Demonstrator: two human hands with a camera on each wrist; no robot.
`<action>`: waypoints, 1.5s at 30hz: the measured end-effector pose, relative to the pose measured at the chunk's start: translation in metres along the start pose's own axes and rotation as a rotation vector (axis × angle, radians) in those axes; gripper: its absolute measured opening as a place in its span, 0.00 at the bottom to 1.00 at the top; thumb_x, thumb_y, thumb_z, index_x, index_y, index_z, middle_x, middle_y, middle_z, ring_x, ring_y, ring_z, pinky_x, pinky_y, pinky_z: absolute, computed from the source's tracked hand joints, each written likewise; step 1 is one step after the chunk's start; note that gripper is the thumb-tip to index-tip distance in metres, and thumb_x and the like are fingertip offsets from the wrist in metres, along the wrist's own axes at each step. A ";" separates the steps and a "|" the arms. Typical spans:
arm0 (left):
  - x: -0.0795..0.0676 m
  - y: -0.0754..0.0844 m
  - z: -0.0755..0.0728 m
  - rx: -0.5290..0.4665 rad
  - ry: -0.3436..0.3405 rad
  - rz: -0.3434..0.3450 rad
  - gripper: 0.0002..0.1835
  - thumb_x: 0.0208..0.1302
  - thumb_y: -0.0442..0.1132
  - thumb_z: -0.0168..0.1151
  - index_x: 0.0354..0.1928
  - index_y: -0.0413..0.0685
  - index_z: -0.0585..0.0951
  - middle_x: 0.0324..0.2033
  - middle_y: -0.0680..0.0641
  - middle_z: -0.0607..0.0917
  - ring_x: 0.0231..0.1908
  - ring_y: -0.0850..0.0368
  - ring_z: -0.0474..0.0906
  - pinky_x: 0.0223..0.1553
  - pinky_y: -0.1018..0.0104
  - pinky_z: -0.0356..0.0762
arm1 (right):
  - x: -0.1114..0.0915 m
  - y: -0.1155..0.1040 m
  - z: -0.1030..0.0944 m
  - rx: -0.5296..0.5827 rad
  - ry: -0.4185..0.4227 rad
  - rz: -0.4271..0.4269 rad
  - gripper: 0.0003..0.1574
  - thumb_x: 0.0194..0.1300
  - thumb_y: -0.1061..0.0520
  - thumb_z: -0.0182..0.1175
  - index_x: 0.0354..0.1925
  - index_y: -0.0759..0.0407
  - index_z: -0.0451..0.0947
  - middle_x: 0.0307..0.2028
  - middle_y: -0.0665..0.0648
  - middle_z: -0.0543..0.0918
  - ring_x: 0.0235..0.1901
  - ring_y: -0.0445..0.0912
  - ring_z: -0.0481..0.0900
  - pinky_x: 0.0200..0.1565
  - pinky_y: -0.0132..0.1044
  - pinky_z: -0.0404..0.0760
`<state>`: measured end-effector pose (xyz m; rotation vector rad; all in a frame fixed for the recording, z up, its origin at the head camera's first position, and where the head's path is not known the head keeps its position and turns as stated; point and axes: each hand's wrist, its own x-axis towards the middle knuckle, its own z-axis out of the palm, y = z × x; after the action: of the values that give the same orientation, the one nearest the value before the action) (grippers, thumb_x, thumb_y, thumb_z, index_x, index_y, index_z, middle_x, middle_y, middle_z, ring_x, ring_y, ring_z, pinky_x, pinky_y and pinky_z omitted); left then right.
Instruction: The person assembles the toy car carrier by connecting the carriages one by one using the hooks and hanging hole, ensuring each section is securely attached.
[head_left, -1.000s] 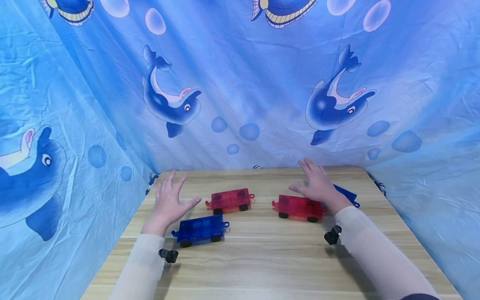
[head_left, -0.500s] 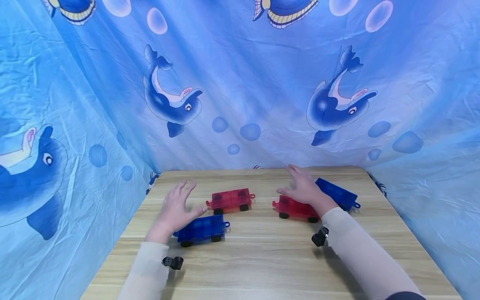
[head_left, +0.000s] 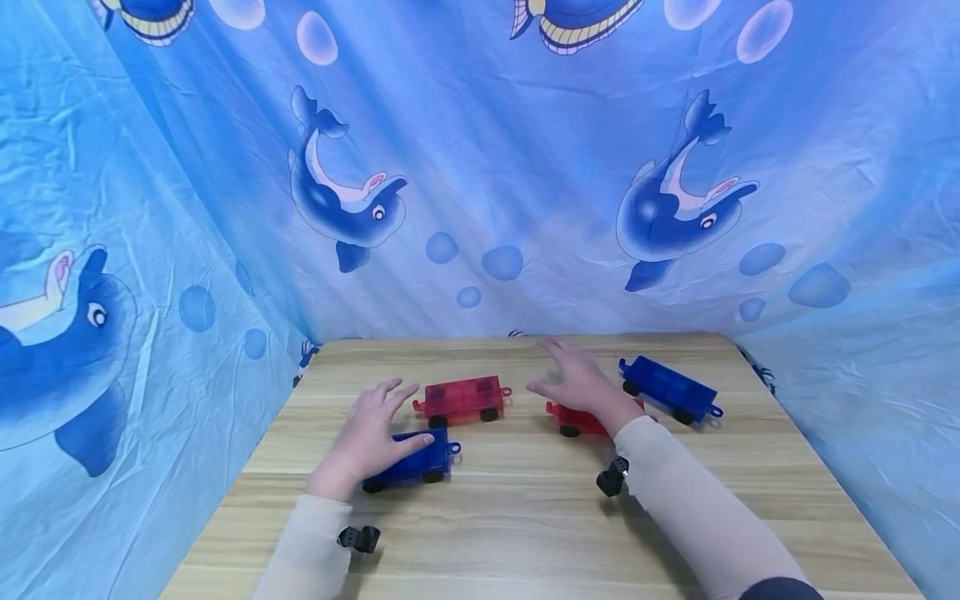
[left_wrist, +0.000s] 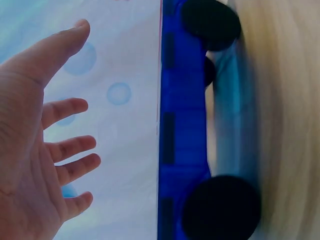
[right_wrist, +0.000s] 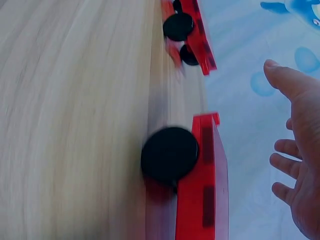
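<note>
My left hand (head_left: 369, 442) hovers over the left end of a blue toy train car (head_left: 420, 458), fingers spread and thumb apart. In the left wrist view that blue car (left_wrist: 184, 115) stands beside the hand (left_wrist: 30, 145), with a gap between them. On the right, my right hand (head_left: 581, 383) is above a red toy train car (head_left: 573, 418) and hides much of it. The right wrist view has this red car (right_wrist: 197, 195) apart from the hand (right_wrist: 305, 135), whose fingers are loosely extended. Both hands hold nothing.
Another red train car (head_left: 461, 398) stands between the hands, behind the near blue one. A second blue car (head_left: 671, 387) sits at an angle at the back right. All are on a wooden table (head_left: 487, 533), with a blue dolphin-print curtain (head_left: 495, 167) hanging behind.
Both hands have moved inward: the left one right and nearer, over the blue car; the right one left, over the red car, uncovering the far blue car. The cars stay put.
</note>
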<state>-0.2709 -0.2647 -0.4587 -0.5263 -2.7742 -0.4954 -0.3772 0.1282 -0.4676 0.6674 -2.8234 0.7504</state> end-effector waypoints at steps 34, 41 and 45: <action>-0.016 0.013 0.023 -0.054 -0.141 0.026 0.47 0.49 0.62 0.84 0.71 0.58 0.78 0.66 0.47 0.78 0.68 0.41 0.69 0.67 0.35 0.68 | 0.042 -0.072 0.061 0.084 -0.197 -0.118 0.48 0.68 0.42 0.72 0.79 0.47 0.66 0.80 0.57 0.61 0.79 0.57 0.56 0.74 0.54 0.63; -0.017 0.009 0.030 -0.073 -0.173 0.015 0.47 0.49 0.63 0.83 0.72 0.57 0.78 0.70 0.42 0.75 0.67 0.38 0.72 0.65 0.34 0.70 | 0.045 -0.081 0.069 0.100 -0.229 -0.170 0.38 0.69 0.47 0.72 0.74 0.47 0.74 0.79 0.59 0.62 0.78 0.60 0.57 0.75 0.57 0.61; -0.019 0.008 0.032 -0.087 -0.198 -0.010 0.47 0.50 0.64 0.82 0.72 0.59 0.77 0.72 0.42 0.73 0.70 0.37 0.69 0.67 0.35 0.69 | 0.044 -0.084 0.073 0.069 -0.236 -0.178 0.35 0.68 0.46 0.72 0.71 0.46 0.78 0.78 0.57 0.65 0.77 0.58 0.59 0.75 0.55 0.62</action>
<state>-0.2571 -0.2510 -0.4914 -0.6117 -2.9543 -0.5983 -0.3799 0.0093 -0.4833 1.0678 -2.9010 0.7876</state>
